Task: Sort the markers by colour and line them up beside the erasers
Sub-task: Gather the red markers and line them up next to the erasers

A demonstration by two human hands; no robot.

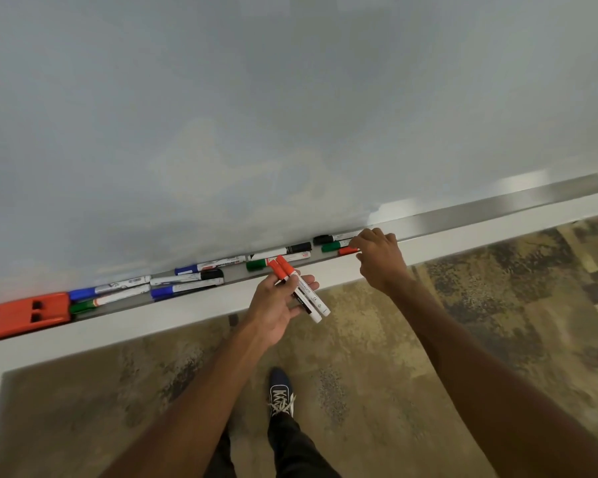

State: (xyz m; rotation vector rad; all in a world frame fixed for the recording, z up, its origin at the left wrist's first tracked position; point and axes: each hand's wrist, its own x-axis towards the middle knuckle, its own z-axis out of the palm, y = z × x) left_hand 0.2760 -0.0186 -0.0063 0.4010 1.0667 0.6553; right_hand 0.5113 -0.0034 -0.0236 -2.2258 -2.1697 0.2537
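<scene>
Two red-capped markers (299, 289) lie across my left hand (278, 307), which holds them just in front of the metal tray (497, 207). My right hand (377, 255) reaches into the tray and pinches a third red marker (347, 250). Beside it lie a green marker (334, 246) and a black marker (325, 239). Further left in the tray are a black marker (290, 250), a green marker (266, 263), several blue markers (201, 267) and a green one (94, 304). An orange eraser (25, 315) sits at the tray's far left.
The whiteboard (290, 115) rises behind the tray. A white ledge (463, 232) runs along the tray's front. Below are patterned carpet (497, 305) and my shoe (281, 391). The tray's right stretch holds nothing.
</scene>
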